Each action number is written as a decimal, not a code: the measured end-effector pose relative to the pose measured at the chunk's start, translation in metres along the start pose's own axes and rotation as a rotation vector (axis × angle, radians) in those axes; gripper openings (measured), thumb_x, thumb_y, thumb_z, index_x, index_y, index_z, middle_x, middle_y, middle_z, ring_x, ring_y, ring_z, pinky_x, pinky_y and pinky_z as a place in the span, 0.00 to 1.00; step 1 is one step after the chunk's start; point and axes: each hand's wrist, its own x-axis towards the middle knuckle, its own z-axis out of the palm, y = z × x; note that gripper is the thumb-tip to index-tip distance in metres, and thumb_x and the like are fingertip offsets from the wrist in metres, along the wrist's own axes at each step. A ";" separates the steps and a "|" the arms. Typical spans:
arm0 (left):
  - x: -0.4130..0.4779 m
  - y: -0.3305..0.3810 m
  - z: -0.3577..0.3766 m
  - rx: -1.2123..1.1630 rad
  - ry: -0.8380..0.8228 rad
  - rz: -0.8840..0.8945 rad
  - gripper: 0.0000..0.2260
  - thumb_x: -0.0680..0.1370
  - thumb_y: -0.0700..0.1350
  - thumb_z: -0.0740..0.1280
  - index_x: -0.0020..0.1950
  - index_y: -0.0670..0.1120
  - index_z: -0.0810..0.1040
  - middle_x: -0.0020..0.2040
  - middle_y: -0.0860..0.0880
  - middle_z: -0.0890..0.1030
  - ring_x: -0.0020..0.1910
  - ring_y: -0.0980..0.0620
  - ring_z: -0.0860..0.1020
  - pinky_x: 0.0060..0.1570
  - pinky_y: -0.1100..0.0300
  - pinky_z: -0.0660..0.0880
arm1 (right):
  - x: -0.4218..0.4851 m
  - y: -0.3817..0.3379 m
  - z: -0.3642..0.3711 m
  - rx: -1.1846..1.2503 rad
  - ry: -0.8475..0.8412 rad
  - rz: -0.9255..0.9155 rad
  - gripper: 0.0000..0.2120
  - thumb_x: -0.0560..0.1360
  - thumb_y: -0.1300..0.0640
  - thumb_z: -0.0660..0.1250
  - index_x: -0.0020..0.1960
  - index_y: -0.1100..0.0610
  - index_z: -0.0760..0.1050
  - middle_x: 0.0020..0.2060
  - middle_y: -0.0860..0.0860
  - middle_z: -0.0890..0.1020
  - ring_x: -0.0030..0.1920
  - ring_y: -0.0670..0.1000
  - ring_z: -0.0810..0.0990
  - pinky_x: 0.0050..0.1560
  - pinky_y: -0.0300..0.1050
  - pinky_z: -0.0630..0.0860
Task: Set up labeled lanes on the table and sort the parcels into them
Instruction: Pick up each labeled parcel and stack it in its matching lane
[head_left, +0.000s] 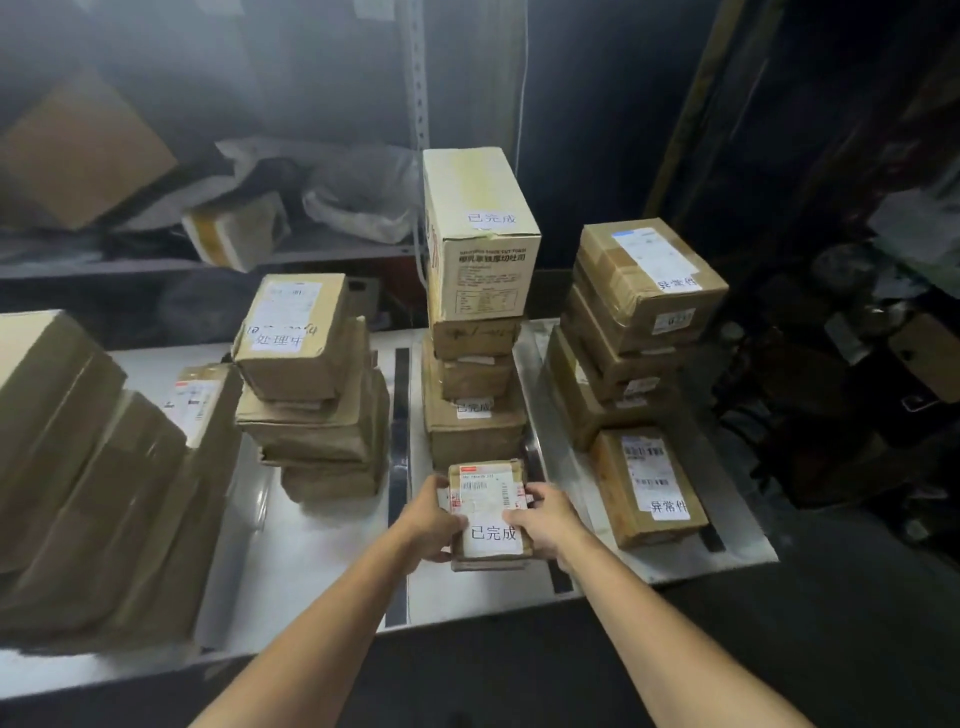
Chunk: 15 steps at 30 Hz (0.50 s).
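Observation:
A small brown parcel (491, 512) with a barcode sticker and a white handwritten label lies on the white table (322, 551), in front of the middle stack. My left hand (431, 514) grips its left side. My right hand (545, 517) grips its right side, thumb on the label. Black tape strips (399, 415) split the table into lanes. The middle stack (475, 395) is topped by a tall pale carton (480, 234) bearing a white label. A left stack (311, 384) and a right stack (634, 322) carry other white labels.
Large brown boxes (88, 467) lean at the table's left end. A single labelled parcel (649, 486) lies in the right lane near the front. Shelves behind hold bags and boxes (236, 234). Dark clutter fills the floor at right (857, 364).

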 end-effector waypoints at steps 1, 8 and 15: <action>0.004 -0.001 0.001 -0.001 0.013 -0.015 0.24 0.79 0.33 0.66 0.68 0.54 0.65 0.53 0.45 0.81 0.51 0.46 0.83 0.38 0.52 0.83 | 0.004 0.001 0.001 -0.007 -0.006 0.008 0.28 0.76 0.63 0.72 0.73 0.53 0.67 0.60 0.53 0.82 0.51 0.52 0.85 0.49 0.53 0.84; 0.038 -0.001 0.011 0.019 0.118 -0.076 0.26 0.78 0.31 0.65 0.71 0.52 0.65 0.58 0.45 0.80 0.57 0.42 0.81 0.48 0.43 0.83 | 0.045 -0.003 -0.001 -0.035 -0.096 0.044 0.28 0.76 0.67 0.69 0.73 0.55 0.65 0.63 0.54 0.80 0.56 0.55 0.83 0.39 0.44 0.83; 0.066 0.009 0.016 0.010 0.160 -0.100 0.25 0.79 0.30 0.63 0.71 0.52 0.64 0.57 0.44 0.80 0.56 0.42 0.81 0.43 0.48 0.83 | 0.082 -0.014 -0.009 -0.076 -0.143 0.047 0.28 0.76 0.67 0.69 0.72 0.54 0.64 0.59 0.52 0.80 0.55 0.53 0.82 0.44 0.46 0.83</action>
